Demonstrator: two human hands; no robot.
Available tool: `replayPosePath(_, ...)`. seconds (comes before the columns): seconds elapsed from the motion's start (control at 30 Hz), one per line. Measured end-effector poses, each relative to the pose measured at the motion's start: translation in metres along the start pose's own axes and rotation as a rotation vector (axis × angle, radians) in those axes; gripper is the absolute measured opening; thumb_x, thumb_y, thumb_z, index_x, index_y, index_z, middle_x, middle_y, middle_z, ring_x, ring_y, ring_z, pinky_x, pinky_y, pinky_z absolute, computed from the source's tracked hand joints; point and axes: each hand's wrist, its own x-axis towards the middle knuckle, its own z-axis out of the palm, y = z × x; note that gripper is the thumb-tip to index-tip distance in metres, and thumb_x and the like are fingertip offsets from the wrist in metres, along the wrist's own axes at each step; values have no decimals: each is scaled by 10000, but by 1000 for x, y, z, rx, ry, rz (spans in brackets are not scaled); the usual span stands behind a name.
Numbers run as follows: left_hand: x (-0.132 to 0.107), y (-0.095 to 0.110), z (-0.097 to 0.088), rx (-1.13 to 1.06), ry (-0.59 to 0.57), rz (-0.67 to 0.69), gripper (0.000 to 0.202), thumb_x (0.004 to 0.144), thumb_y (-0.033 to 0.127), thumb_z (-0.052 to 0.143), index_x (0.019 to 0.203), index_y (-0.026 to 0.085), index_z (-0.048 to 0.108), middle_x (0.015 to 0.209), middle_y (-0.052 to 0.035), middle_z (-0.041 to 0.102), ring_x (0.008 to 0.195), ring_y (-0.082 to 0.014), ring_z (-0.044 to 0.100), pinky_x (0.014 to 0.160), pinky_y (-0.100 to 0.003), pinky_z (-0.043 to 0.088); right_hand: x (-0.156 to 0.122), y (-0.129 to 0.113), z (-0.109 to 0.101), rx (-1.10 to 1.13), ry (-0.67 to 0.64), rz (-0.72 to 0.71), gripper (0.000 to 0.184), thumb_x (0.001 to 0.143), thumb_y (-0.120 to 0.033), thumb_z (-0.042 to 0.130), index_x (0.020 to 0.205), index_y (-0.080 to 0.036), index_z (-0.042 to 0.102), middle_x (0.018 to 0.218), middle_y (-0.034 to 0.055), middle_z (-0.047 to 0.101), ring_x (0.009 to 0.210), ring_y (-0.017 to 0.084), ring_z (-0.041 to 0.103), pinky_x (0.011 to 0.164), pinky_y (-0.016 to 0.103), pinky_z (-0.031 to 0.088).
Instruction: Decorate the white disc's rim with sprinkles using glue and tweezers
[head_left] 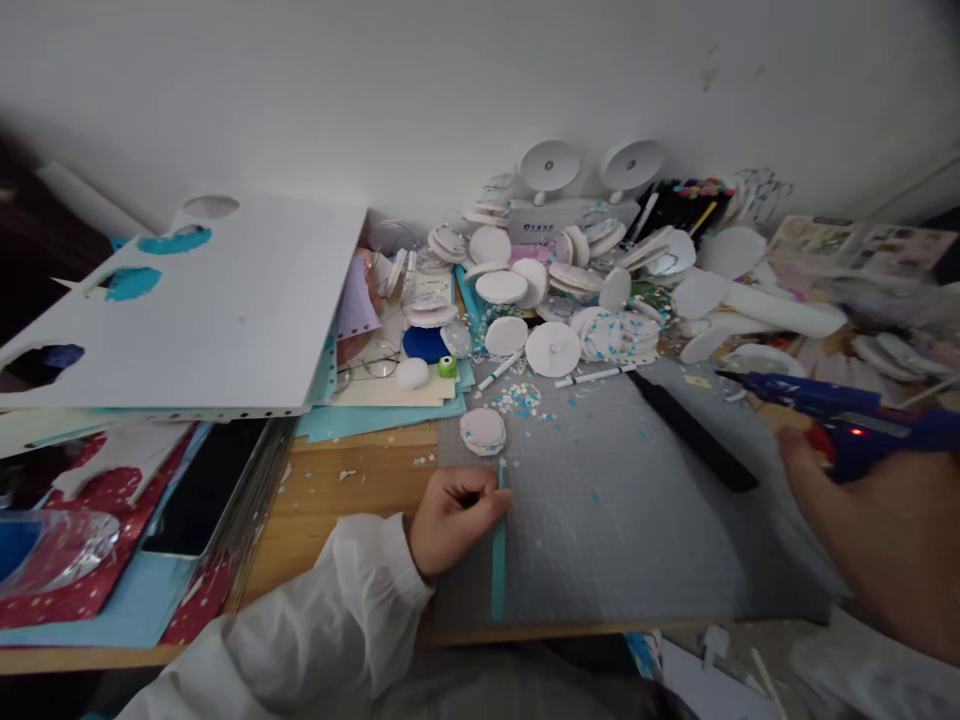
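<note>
My left hand [459,515] is closed in a pinch on a narrow teal paper strip [499,570], which lies lengthwise on the grey cutting mat [600,550]. Just beyond that hand rests a small round white disc stack [483,431]. At the right, my right hand [877,540] is wrapped round a blue glue gun [847,410] with a small red light on. Its nozzle points left, above the mat's right side. A black box cutter-like tool [694,430] lies on the mat between the hands.
Many white foam discs [553,349] are heaped at the back. Tiny blue and white confetti [517,400] is scattered in front. Two white pens [596,377] lie nearby. A large white foam board [225,310] with cutouts and a phone [206,490] are at the left.
</note>
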Motion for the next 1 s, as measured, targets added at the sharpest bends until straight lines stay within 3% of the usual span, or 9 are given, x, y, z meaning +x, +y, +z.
replayPosePath(0.13, 0, 0, 0, -4, -11, -6, 426, 786, 395, 540, 483, 178, 334, 485, 49, 292, 485, -76, 288, 482, -227, 242, -7, -50, -12, 129, -23, 17, 249, 531, -383, 701, 574, -226, 513, 479, 40, 510, 406, 156, 441, 424, 311, 320)
replayPosePath(0.27, 2, 0, -1, -1, -9, -18, 439, 790, 412, 539, 482, 178, 331, 481, 47, 301, 480, -75, 291, 475, -225, 243, -32, -102, 0, 356, -33, -265, 303, 549, -384, 651, 471, -241, 395, 405, -9, 396, 402, 132, 398, 444, 301, 334)
replayPosePath(0.37, 4, 0, -3, -10, 1, -30, 441, 793, 412, 538, 484, 180, 326, 480, 48, 302, 475, -73, 292, 468, -223, 243, -49, -123, 16, 536, -107, -388, 268, 592, -353, 612, 477, -239, 398, 398, -28, 393, 390, 126, 411, 430, 282, 345)
replayPosePath(0.5, 4, 2, -4, -40, 2, -50, 439, 792, 386, 544, 483, 184, 307, 479, 53, 283, 474, -73, 286, 465, -222, 239, -60, -129, 26, 669, -269, -356, 226, 639, -350, 618, 517, -228, 472, 401, -35, 476, 353, 125, 436, 369, 258, 346)
replayPosePath(0.67, 5, 2, -5, -66, -24, -79, 418, 798, 338, 543, 485, 183, 311, 479, 53, 282, 474, -74, 277, 461, -227, 230, -57, -129, 20, 762, -339, -215, 223, 608, -355, 683, 570, -216, 512, 450, -26, 574, 369, 128, 506, 352, 233, 395)
replayPosePath(1.0, 7, 2, -7, -64, -45, -61, 397, 818, 289, 530, 492, 178, 332, 483, 46, 313, 475, -77, 286, 460, -228, 242, -62, -122, 22, 743, -378, -390, 213, 634, -252, 616, 486, -218, 466, 353, -60, 461, 300, 90, 421, 318, 201, 325)
